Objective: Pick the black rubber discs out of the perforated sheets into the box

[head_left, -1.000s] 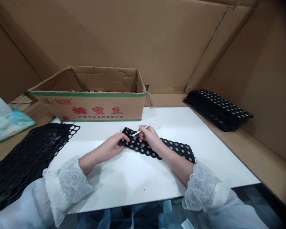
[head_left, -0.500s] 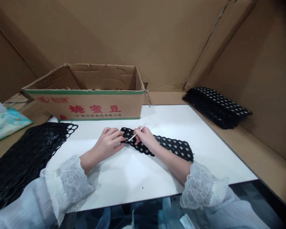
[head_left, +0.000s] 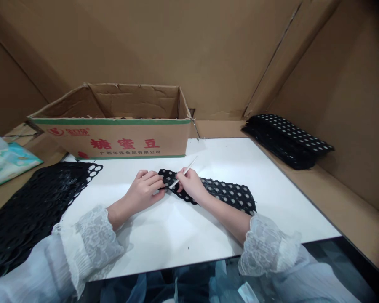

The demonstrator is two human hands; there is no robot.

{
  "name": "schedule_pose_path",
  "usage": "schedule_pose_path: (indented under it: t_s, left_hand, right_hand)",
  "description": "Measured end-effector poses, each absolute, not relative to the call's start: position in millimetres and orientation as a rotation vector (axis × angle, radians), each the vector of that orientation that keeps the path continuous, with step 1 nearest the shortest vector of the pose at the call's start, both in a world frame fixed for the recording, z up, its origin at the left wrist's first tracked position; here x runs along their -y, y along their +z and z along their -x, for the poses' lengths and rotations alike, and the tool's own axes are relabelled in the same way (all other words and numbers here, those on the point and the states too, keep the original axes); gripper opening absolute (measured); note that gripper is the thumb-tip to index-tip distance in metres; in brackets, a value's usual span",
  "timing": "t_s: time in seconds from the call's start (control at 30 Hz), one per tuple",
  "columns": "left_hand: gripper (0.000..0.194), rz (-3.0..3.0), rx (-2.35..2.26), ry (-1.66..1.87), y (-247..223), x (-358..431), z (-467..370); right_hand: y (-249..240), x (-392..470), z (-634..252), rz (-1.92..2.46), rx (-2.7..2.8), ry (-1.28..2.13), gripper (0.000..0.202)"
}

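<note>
A black strip of fabric with pale dots and scalloped edges (head_left: 229, 192) lies across the white table (head_left: 158, 240). At its left end my left hand (head_left: 147, 187) pinches the fabric between thumb and fingers. My right hand (head_left: 191, 184) rests over the strip and grips a thin white stick (head_left: 187, 168) like a pen. The stick's lower tip touches the fabric close to my left fingertips. Whether that tip is pointed or hooked is too small to tell.
Behind my hands stands an open cardboard box (head_left: 120, 139) with red lettering. Black openwork fabric (head_left: 34, 210) covers the table's left side. A folded stack of dotted black fabric (head_left: 290, 139) lies at the right. A patterned plastic packet (head_left: 15, 164) sits far left. Cardboard walls surround the table.
My right hand and the stick have shifted slightly left, toward my left hand, along the strip. My left hand keeps its hold, and the fabric lies nearly as before.
</note>
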State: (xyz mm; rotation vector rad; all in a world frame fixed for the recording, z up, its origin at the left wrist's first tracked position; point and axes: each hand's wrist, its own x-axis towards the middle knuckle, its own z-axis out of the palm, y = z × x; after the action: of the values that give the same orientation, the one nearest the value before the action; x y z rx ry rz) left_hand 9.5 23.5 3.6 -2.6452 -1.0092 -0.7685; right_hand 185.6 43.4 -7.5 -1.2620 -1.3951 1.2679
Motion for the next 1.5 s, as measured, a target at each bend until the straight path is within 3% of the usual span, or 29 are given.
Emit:
schedule_pose_path:
  t_s: [0.57, 0.83, 1.0, 1.5]
  left_hand:
    - [0.016, 2.596, 1.322, -0.767, 0, -18, -18]
    - [0.009, 2.968, 1.136, -0.565, 11, -27, 2]
    - [0.021, 2.852, 1.067, -0.549, 8, -28, -3]
    - [0.011, 2.771, 0.855, -0.244, 13, -38, -6]
  right_hand:
    - [0, -31, -175, 1.387, 1.918, 0.778, 0.011]
    - [-7, -36, -182, 1.318, 1.412, 1.154, 0.019]
    - [-8, -39, -185, 1.299, 1.462, 1.121, 0.020]
    - [-6, -44, -182, 1.404, 1.555, 1.059, 0.017]
